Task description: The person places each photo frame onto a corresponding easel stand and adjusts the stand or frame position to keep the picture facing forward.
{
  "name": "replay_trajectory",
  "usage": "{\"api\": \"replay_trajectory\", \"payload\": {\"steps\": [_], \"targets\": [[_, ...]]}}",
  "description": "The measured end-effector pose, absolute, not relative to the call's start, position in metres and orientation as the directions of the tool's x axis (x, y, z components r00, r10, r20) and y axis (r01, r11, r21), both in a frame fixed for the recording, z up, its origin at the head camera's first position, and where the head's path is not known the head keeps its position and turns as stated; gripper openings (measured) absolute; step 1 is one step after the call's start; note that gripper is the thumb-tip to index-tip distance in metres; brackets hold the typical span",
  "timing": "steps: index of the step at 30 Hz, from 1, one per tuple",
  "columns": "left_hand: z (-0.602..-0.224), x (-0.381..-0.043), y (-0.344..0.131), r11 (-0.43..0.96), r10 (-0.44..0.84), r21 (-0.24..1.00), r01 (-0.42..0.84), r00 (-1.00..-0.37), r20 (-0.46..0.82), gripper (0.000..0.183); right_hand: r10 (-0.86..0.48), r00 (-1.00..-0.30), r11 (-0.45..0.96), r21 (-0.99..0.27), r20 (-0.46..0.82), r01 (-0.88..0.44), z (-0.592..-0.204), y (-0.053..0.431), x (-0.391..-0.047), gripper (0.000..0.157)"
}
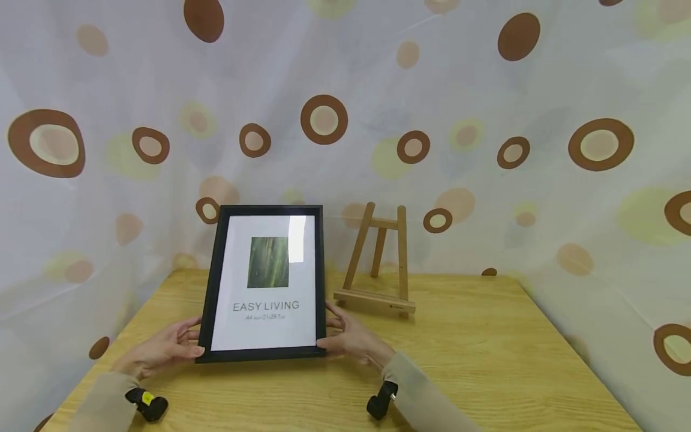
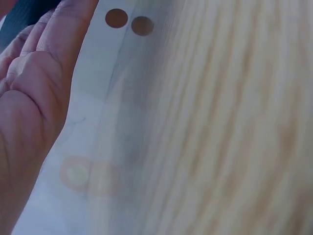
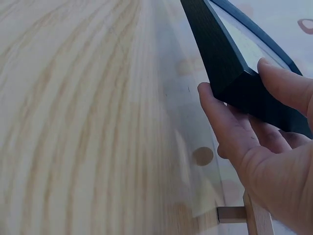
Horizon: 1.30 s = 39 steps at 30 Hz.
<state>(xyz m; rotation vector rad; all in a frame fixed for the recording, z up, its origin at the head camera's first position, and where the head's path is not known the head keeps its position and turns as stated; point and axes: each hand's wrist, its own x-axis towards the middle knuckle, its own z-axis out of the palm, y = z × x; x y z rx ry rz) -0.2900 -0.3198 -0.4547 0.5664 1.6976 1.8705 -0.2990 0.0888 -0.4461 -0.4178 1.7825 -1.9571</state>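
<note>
A black picture frame [image 1: 216,282], its white insert printed "EASY LIVING" around a green picture, leans back between both hands above the table. My left hand [image 1: 167,348] grips its lower left side, thumb at the front; in the left wrist view that hand [image 2: 34,93] shows at the left edge, with only a dark bit of the frame in sight. On the lower right side, my right hand [image 1: 353,338] holds it too. The right wrist view has the thumb on the front face and the fingers [image 3: 227,120] behind a corner of the frame [image 3: 234,78].
A small wooden easel [image 1: 375,297] stands on the table just right of the frame, its ledge facing forward. The wooden table [image 1: 486,348] reaches back to a white curtain [image 1: 367,72] with brown and yellow circles. Black wrist devices sit at both cuffs.
</note>
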Motion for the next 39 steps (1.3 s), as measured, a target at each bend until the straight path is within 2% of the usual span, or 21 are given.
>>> {"api": "replay_trajectory", "payload": {"steps": [5,9,13,23,31,39], "targets": [[-0.457,-0.296,-0.311,-0.068,0.655,0.996,-0.055,-0.755,0.003,0.086,-0.53,-0.848,-0.08,-0.994,-0.019,0.072,-0.447,0.1,-0.305,0.088],[-0.453,-0.298,-0.302,-0.011,0.606,1.0,-0.02,-0.795,-0.01,0.088,-0.535,-0.845,-0.111,-0.993,0.022,0.045,-0.445,0.107,-0.31,0.088],[-0.448,-0.302,-0.294,0.031,0.574,1.0,0.003,-0.819,-0.016,0.087,-0.505,-0.863,-0.079,-0.997,0.021,0.022,-0.443,0.113,-0.312,0.089],[-0.443,-0.311,-0.282,0.017,0.561,1.0,0.004,-0.827,-0.006,0.085,-0.489,-0.87,-0.078,-0.997,0.058,-0.023,-0.436,0.124,-0.315,0.085],[-0.436,-0.316,-0.266,0.019,0.552,0.999,0.048,-0.833,0.03,0.076,-0.473,-0.881,-0.08,-0.997,0.021,0.019,-0.431,0.135,-0.319,0.082],[-0.43,-0.322,-0.254,0.065,0.503,0.997,0.052,-0.864,0.013,0.077,-0.443,-0.896,-0.069,-0.998,0.031,-0.001,-0.427,0.144,-0.321,0.082]]}}
